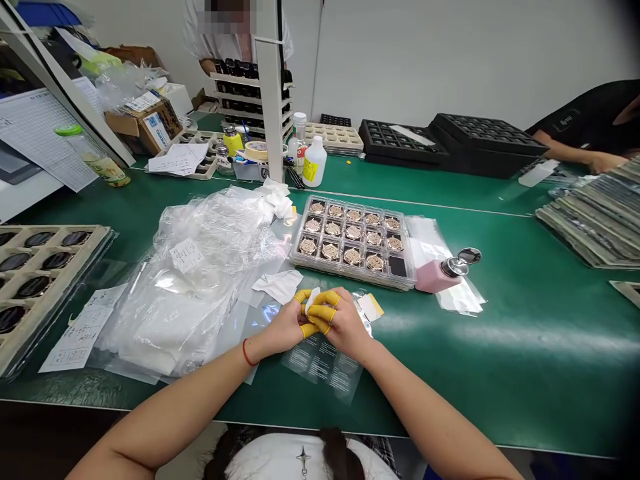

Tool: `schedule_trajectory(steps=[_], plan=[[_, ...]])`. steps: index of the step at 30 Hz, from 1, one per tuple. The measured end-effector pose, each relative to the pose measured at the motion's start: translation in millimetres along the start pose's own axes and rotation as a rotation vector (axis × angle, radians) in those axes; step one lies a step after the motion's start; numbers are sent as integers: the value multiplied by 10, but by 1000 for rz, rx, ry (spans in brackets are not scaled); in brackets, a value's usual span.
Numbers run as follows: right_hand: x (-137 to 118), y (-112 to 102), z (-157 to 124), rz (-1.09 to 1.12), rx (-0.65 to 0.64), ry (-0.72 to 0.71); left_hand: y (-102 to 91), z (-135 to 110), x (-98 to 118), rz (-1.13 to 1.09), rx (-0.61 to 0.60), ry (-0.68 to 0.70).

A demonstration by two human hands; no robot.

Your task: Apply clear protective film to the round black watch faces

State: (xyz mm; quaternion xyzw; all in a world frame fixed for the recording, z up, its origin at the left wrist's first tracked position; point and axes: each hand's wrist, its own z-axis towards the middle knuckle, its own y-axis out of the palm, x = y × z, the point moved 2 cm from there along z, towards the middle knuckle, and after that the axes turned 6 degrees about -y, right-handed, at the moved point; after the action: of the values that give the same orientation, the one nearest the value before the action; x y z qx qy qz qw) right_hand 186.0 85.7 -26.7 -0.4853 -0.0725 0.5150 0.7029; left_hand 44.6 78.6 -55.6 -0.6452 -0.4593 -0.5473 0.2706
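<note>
My left hand and my right hand meet over the front of the bench, with yellow finger cots on several fingertips. Between the closed fingers a folded white wipe sticks up, pinched by my right hand. Whatever else my left fingers grip is hidden behind the cots. Just beyond the hands is a clear plastic tray of rose-gold round watch cases; its near right compartment shows a bare dark bottom. Another crumpled white wipe lies left of my hands. Beneath them is a printed clear film.
Plastic bags cover the left side, beside a beige tray of dark round pieces. A pink pump bottle stands right of the watch tray. Black trays, bottles and a stack of sheets sit further back. Two people are opposite.
</note>
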Motion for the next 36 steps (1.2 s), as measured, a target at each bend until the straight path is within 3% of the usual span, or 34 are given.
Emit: schedule_trajectory(steps=[5, 9, 11, 16, 23, 28, 36], plan=[[45, -58, -48, -48, 16, 41, 0, -9, 30, -19, 35, -7], [-54, 10, -66, -57, -34, -32, -19, -2, 31, 103, 62, 54], [-45, 39, -53, -76, 8, -22, -7, -8, 38, 140, 48, 79], [32, -26, -69, -95, 155, 33, 5, -36, 58, -7, 52, -8], [-77, 107, -34, -117, 95, -9, -41, -24, 45, 130, 87, 74], [69, 31, -67, -111, 173, 110, 4, -35, 54, 25, 84, 12], [-70, 160, -66, -127, 158, 50, -36, -9, 1, 54, 101, 44]])
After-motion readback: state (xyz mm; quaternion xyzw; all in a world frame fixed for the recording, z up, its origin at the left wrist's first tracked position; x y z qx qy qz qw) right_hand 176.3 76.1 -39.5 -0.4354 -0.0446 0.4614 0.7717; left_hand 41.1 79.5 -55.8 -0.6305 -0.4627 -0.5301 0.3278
